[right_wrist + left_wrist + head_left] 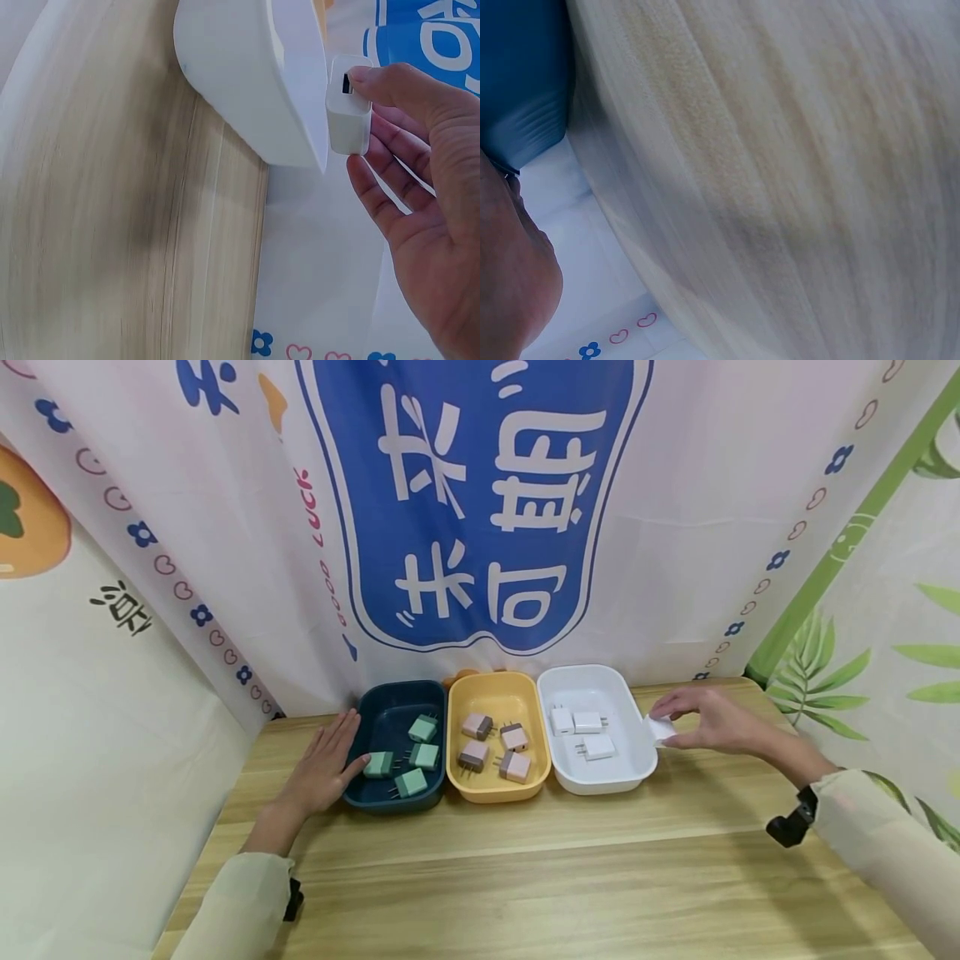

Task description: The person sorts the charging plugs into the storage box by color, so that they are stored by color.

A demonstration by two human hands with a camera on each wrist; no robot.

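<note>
Between thumb and fingers, my right hand (708, 720) pinches a white USB charger (349, 105), its dark port facing the camera in the right wrist view. That charger is at the right rim of the white bin (643, 768), where three white chargers (597, 747) lie. My left hand (318, 768) rests along the left side of the dark blue bin (367, 800), fingers straight and the thumb over its rim. Several green chargers (411, 782) lie inside that bin. In the middle, a yellow bin (498, 795) contains several pink and brown chargers (514, 766).
The three bins stand side by side at the back of a wooden table (525, 885). Right behind them hangs a printed curtain (645, 610) with a blue sign pattern. More printed cloth (97, 735) borders the table at the left, and also at the right.
</note>
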